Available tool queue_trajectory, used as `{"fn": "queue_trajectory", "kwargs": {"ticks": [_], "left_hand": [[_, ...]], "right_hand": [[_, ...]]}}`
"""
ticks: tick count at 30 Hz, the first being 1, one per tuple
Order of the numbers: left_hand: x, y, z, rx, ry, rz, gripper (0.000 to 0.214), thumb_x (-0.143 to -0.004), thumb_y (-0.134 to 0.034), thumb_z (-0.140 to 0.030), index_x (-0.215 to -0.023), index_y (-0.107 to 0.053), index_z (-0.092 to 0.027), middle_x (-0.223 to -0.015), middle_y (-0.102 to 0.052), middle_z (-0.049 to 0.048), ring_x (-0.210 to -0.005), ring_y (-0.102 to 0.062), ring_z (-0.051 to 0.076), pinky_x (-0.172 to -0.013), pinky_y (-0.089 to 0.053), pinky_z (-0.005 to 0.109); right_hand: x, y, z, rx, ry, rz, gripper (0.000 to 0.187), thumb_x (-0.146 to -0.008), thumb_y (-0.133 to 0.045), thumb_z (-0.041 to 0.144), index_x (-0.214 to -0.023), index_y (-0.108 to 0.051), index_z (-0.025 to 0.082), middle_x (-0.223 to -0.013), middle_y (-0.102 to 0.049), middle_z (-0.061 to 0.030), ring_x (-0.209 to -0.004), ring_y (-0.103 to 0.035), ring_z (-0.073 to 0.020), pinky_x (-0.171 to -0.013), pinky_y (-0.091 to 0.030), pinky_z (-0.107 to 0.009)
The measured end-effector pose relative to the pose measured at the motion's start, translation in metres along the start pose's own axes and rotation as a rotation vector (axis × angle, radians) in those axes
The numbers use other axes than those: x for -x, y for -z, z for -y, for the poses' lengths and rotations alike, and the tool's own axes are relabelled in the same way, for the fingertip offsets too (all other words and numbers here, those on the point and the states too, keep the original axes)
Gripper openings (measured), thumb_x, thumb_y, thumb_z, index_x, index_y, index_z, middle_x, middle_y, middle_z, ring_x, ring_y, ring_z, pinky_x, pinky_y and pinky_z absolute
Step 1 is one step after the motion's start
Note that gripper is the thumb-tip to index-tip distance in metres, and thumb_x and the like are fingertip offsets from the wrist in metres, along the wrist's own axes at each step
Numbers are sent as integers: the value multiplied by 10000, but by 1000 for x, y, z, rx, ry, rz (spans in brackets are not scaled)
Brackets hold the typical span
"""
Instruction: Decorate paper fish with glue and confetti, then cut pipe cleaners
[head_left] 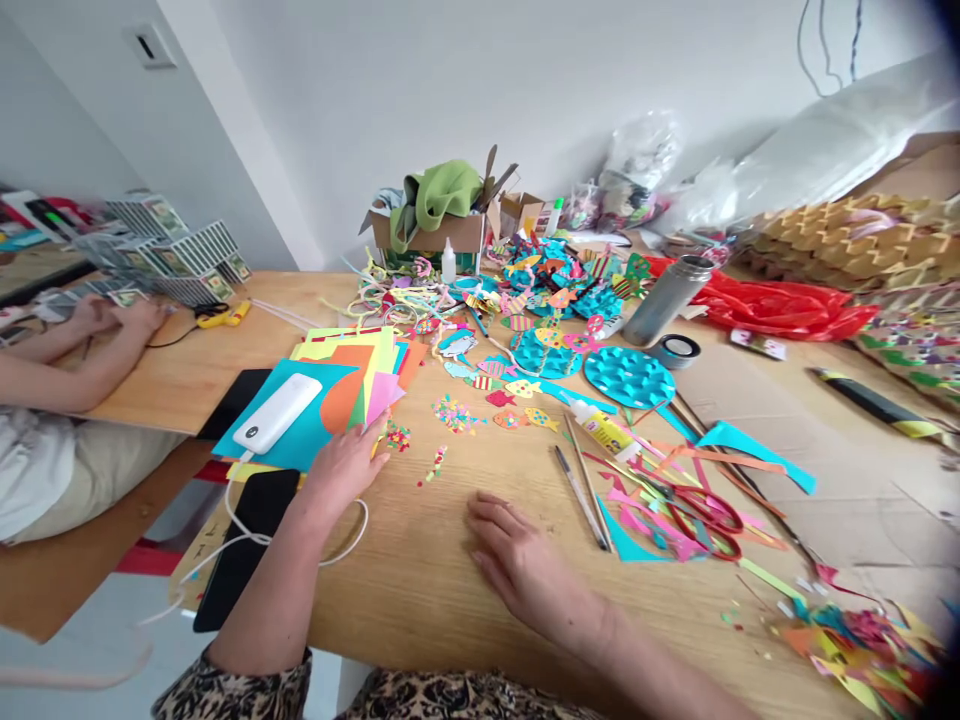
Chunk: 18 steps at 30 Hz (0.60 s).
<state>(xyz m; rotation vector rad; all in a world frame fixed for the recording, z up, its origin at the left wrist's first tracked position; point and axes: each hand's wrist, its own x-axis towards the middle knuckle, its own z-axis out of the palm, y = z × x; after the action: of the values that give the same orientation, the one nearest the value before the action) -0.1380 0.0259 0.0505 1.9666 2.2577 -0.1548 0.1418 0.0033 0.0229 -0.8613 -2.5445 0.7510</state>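
Observation:
My left hand point(343, 468) lies on the wooden table point(420, 590), fingers spread, its fingertips touching the near edge of a stack of coloured paper sheets point(352, 385). A white power bank point(277, 412) rests on the stack's blue sheet, its white cable looping under my left wrist. My right hand point(521, 560) lies flat and open on bare wood, holding nothing. Thin sticks and a brush point(581, 485) lie just right of it. Small paper bits point(454, 412) are scattered ahead of both hands.
A glue bottle point(604, 428), red-handled scissors point(705, 515) and paper scraps lie to the right. Blue paper discs point(628, 376), paper fish, a steel flask point(667, 298) and a cardboard box point(435, 235) sit farther back. A black phone point(244, 545) lies at the left edge. Another person's hands point(112, 318) work at far left.

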Motion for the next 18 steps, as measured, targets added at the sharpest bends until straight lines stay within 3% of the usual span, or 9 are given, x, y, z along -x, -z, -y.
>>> {"fn": "queue_trajectory", "kwargs": {"ticks": [4,8,12,15,18], "left_hand": [[2,0,-10,-36,-22,-116,517,-938,-515,-320,-1411,-440,-126,-1283,-600,174,-1201,-550,296,-1012,-426,394],[3,-4,-27,24,-89,-264,399,-948,-488,-299,-1324,-535,-175,-1286,-604,130,-1241,-508,262,-1089,-373,399],[1,-14,-41,69,-192,-252,407,-932,-513,-275,-1330,-537,-193,-1317,-588,112,-1287,-475,250,-1128,-343,407],[8,-23,-46,41,-245,-266,541,-914,-560,-364,-1428,-437,-249,-1510,-396,113,-1429,-275,316,-1149,-283,513],[21,-33,-49,2,-337,-248,566,-945,-489,-431,-1481,-333,-336,-1598,-225,33,-1475,-103,337,-1156,-195,595]], "right_hand": [[8,-3,-8,24,53,-102,293,-929,-473,149,-1181,-624,155,-1221,-648,-127,-1233,-547,-225,-1030,-497,-423],[3,0,-20,117,22,-188,286,-926,-486,164,-1171,-634,174,-1184,-665,-135,-1179,-586,-251,-976,-531,-461],[0,1,-30,168,30,-168,263,-916,-506,170,-1133,-655,176,-1129,-682,-135,-1126,-614,-254,-954,-542,-461],[2,-4,-33,153,38,-208,301,-928,-492,183,-1201,-619,178,-1165,-670,-134,-1145,-603,-249,-969,-532,-467],[6,-11,-37,121,49,-274,303,-940,-477,174,-1218,-599,172,-1181,-661,-136,-1173,-583,-241,-982,-523,-464]]}}
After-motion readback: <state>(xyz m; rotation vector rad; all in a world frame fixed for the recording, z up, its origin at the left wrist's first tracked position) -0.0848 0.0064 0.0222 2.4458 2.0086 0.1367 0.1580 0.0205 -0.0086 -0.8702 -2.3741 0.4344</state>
